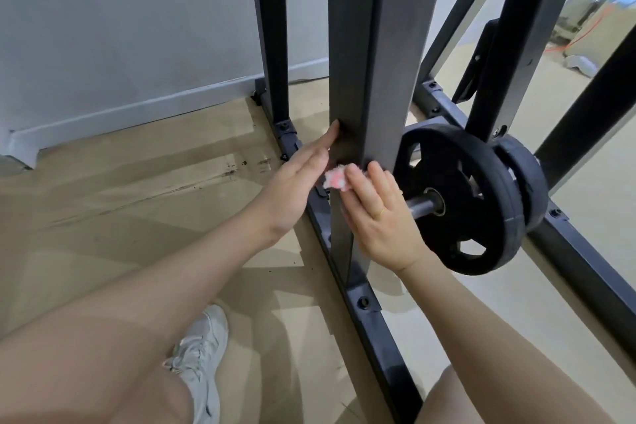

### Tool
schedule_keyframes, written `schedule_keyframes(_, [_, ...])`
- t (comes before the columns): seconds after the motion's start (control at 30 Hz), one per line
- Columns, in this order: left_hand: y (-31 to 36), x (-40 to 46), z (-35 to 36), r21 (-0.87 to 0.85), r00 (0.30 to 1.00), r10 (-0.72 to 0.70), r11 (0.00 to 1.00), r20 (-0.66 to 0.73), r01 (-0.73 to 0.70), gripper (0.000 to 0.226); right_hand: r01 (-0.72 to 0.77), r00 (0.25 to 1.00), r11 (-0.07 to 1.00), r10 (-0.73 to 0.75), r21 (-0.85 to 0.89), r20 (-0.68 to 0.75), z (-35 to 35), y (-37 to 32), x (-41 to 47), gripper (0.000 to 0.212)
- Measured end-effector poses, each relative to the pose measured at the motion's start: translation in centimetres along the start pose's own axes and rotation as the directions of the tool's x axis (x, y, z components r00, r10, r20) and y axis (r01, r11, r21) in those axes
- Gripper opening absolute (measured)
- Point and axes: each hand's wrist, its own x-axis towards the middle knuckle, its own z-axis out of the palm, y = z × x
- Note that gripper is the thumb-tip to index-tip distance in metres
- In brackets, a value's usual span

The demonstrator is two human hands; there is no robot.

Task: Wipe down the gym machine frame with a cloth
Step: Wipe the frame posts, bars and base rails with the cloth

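The gym machine's black upright post (pixel 371 45) rises from a floor rail (pixel 375 323) in the middle of the view. My right hand (pixel 382 217) presses a small pink-and-white cloth (pixel 335 179) against the post's lower part, fingers lying over the cloth. My left hand (pixel 296 182) reaches to the post's left face with straight fingers, its fingertips touching the metal just above the cloth. Most of the cloth is hidden between my two hands.
Black weight plates (pixel 461 203) sit on a steel peg right of the post, close to my right hand. More black uprights (pixel 272 27) and diagonal bars (pixel 526 27) stand behind. A grey wall (pixel 120 27) lies left; my white shoe (pixel 203 354) rests on the floor.
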Motion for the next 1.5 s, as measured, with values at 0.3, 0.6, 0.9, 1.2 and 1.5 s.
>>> schedule_keyframes(0.3, [-0.4,0.1,-0.3,0.039,0.996,0.018,0.999,0.088,-0.022,0.037,-0.321,0.934,0.947,0.311,-0.027,-0.176,-2.9,2.2,6.0,0.067])
schedule_keyframes(0.6, [1.0,-0.4,0.4,0.134,0.999,-0.002,0.991,0.049,-0.005,0.049,-0.445,0.853,0.794,0.516,0.413,-0.073,-5.6,-2.2,3.8,0.038])
schedule_keyframes(0.9, [1.8,-3.7,0.2,0.005,0.987,0.12,0.993,0.102,-0.122,0.017,-0.569,0.642,-0.148,0.534,0.809,0.55,-10.9,-2.9,6.1,0.026])
schedule_keyframes(1.2, [2.8,-3.9,-2.0,0.248,0.983,0.053,0.964,0.173,-0.096,0.013,-0.795,0.439,-0.193,0.472,0.575,0.765,-10.3,-2.9,7.0,0.03])
schedule_keyframes(1.5, [1.4,-2.7,-3.7,0.468,0.982,-0.094,0.884,0.161,0.008,0.022,-0.92,0.356,0.32,0.445,0.225,0.822,-11.4,-2.7,7.5,0.019])
